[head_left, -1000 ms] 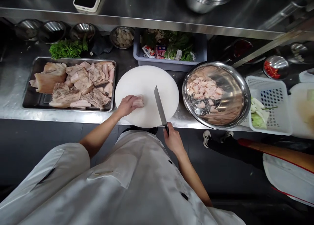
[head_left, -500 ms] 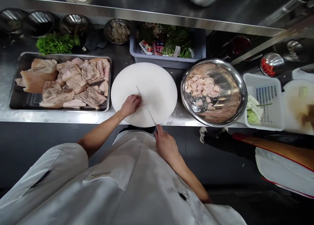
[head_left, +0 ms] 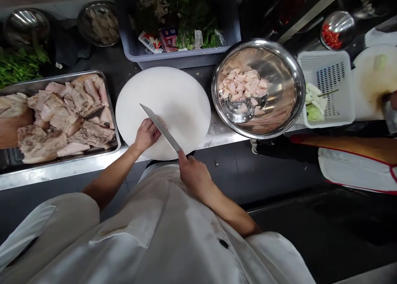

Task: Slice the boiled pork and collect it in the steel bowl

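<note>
My right hand (head_left: 194, 173) is closed around the handle of a kitchen knife (head_left: 159, 127), whose long blade slants up and left across the round white cutting board (head_left: 182, 89). The broad side of the blade shows. Close against the blade, my left hand (head_left: 147, 134) has its fingers curled down on the board over a small pale piece of meat (head_left: 161, 120), mostly hidden by fingers and blade. To the left, a metal tray (head_left: 117, 141) holds large slabs of cooked meat (head_left: 58, 114). Right of the board, cut meat chunks (head_left: 242, 84) lie in a big steel bowl (head_left: 287, 118).
Behind the board stands a grey-blue bin (head_left: 182, 60) with greens and wrappers. Leafy greens (head_left: 21, 65) and small steel bowls (head_left: 99, 23) sit at back left. A white basket (head_left: 344, 110) is right of the bowl, with another person's apron (head_left: 356, 168) nearby.
The view has shifted, bringing the bowl and bin nearer. The knife blade has tilted from edge-on to showing its flat side. Both hands remain at the board.
</note>
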Tool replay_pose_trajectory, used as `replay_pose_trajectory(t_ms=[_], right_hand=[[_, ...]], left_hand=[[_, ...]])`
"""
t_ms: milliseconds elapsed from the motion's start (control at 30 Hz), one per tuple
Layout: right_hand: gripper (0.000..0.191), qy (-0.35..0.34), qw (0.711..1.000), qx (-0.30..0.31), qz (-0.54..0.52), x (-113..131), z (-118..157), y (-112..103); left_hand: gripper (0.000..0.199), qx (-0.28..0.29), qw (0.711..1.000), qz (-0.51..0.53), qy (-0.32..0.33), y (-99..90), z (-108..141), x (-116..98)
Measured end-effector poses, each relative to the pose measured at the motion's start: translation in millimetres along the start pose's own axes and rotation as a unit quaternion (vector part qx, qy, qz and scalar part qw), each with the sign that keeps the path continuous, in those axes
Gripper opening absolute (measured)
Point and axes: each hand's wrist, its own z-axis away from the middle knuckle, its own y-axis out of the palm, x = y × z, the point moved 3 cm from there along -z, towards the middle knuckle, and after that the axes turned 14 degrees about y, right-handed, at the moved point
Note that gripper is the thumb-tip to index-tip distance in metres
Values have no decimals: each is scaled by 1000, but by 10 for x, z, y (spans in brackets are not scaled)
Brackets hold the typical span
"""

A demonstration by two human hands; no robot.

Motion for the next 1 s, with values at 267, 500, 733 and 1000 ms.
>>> replay_pose_trajectory(t_ms=[267,500,733,1000], right_hand=[[39,11,999,51,6,-121,66,-36],[40,-33,999,14,-23,101,-274,-85],[37,-18,999,36,-9,18,-285,-36],[36,17,997,70,9,-90,-174,105]], left_hand=[[14,-44,994,-64,80,-11,-3,-43],[10,-74,989,-73,104,-15,8,-60],[9,-50,991,-79,91,11,18,-59],[11,-50,991,-83,96,2,15,-86]])
